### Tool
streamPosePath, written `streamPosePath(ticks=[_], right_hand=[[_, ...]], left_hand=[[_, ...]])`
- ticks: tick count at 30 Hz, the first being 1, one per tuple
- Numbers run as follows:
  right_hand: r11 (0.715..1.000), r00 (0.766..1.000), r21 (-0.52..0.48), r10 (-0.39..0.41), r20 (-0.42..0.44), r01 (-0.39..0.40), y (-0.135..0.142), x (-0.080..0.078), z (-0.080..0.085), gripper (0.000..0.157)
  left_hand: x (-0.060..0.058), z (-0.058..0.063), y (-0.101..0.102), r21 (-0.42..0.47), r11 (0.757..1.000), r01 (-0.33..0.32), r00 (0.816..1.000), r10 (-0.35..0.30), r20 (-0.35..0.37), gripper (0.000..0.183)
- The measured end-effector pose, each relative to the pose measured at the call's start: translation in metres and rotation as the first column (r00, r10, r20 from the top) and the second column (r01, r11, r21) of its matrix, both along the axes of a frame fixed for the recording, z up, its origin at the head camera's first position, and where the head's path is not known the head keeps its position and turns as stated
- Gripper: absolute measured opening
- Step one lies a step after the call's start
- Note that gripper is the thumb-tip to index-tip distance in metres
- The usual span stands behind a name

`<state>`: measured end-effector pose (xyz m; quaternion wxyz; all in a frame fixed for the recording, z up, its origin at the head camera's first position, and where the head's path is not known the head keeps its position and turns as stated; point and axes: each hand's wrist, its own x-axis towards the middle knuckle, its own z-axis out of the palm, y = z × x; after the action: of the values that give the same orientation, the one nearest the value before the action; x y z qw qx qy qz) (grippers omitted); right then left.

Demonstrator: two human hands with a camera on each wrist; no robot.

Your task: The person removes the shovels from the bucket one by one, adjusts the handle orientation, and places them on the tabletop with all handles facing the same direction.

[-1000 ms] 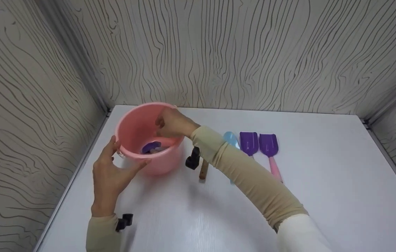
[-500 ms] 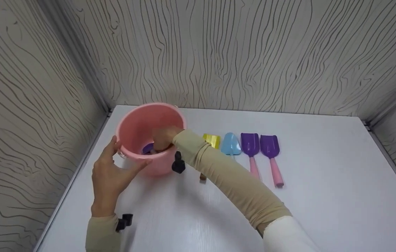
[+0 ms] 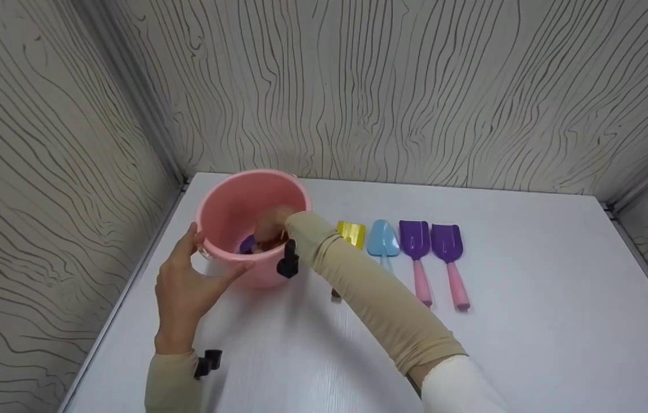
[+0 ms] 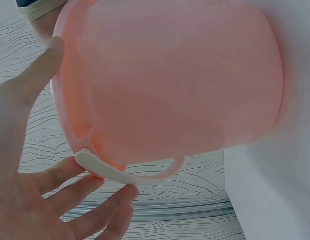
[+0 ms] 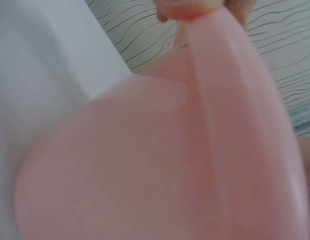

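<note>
A pink bucket (image 3: 264, 272) stands at the table's left, its white handle (image 4: 112, 172) hanging on the outside. My left hand (image 3: 183, 289) spans the near left of its rim, thumb on the front and fingers on the left side by the handle's pivot. Deep in the bucket is my right hand (image 3: 272, 223), its wrist over the right rim. Its fingers are mostly hidden, so what it holds cannot be made out. Something purple (image 3: 248, 245) lies on the bucket's floor beside that hand. The right wrist view is filled mostly by the bucket's outer wall.
Right of the bucket lie a yellow-bladed tool (image 3: 351, 234), a light blue shovel (image 3: 382, 240) and two purple shovels with pink handles (image 3: 414, 240). The right sleeve (image 3: 375, 298) covers part of this row. Patterned panels (image 3: 358, 92) enclose the white table (image 3: 542, 275).
My right hand has gone down from the upper right of the bucket's opening to deep inside, and the forearm has moved left, uncovering the yellow tool. The left hand keeps its place on the rim.
</note>
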<state>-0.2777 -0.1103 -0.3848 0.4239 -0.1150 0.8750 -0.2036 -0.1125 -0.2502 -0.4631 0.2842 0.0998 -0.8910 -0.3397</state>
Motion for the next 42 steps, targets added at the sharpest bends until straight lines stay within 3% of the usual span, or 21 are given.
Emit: streamPosePath(ticks=[7,11,15,19,22,23,26,28,29,35,42], right_hand=[[1.000,1.000,-0.003,-0.010,-0.018,0.010,0.000,0.000,0.002,0.020],[0.999,0.996,-0.048,0.000,-0.084,-0.004,0.001,0.002,-0.001,0.014],[0.999,0.988,-0.022,0.032,-0.152,-0.036,0.002,0.005,0.001,0.012],[0.996,0.958,0.040,0.089,-0.273,-0.081,0.004,0.008,0.006,0.012],[0.981,0.893,0.112,0.191,-0.408,-0.158,0.007,0.012,0.010,0.006],[0.973,0.859,0.141,0.230,-0.458,-0.185,0.007,0.013,0.011,0.004],[0.924,0.717,0.286,0.378,-0.586,-0.254,0.008,0.016,0.013,0.010],[0.908,0.651,0.338,0.415,-0.635,-0.249,0.008,0.018,0.015,0.011],[0.908,0.639,0.348,0.414,-0.649,-0.234,0.008,0.019,0.016,0.010],[0.930,0.686,0.317,0.356,-0.635,-0.189,0.009,0.021,0.027,0.025],[0.937,0.696,0.284,0.342,-0.631,-0.203,0.020,0.010,0.037,0.023]], left_hand=[[0.000,0.001,0.000,-0.004,1.000,0.004,1.000,-0.004,-0.003,0.124],[0.000,-0.001,0.000,-0.002,1.000,0.006,1.000,-0.006,-0.007,0.124],[0.000,-0.002,0.000,-0.003,1.000,0.010,1.000,-0.010,-0.018,0.124],[-0.001,-0.001,-0.001,-0.012,1.000,0.014,0.999,-0.014,-0.031,0.125],[-0.001,-0.001,-0.002,-0.017,1.000,0.017,0.999,-0.018,-0.039,0.124],[-0.001,-0.001,-0.002,-0.017,1.000,0.017,0.999,-0.018,-0.040,0.124],[-0.001,-0.001,-0.002,-0.015,1.000,0.018,0.999,-0.019,-0.040,0.123],[-0.002,-0.001,-0.001,-0.014,1.000,0.020,0.999,-0.021,-0.034,0.122],[-0.002,-0.001,-0.001,-0.013,1.000,0.020,0.999,-0.021,-0.030,0.122],[-0.001,0.000,0.000,-0.009,1.000,0.012,1.000,-0.012,0.000,0.118],[-0.001,-0.001,-0.001,-0.009,1.000,0.011,1.000,-0.011,-0.019,0.120]])
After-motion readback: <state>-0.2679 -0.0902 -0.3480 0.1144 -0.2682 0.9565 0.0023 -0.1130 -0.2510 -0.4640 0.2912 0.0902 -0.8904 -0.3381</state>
